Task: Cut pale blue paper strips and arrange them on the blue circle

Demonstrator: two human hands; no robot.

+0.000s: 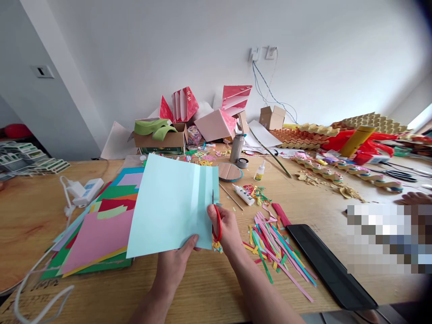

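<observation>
Left hand, lower centre, pinches the bottom edge of the paper; right hand grips scissors pointing up along the paper's right side.

A single head-worn camera, and down and forward it looked, in from the near side of the brown wood-grained table, close above the bare left hand and bare right hand, out to the smooth white wall farther ahead.
</observation>
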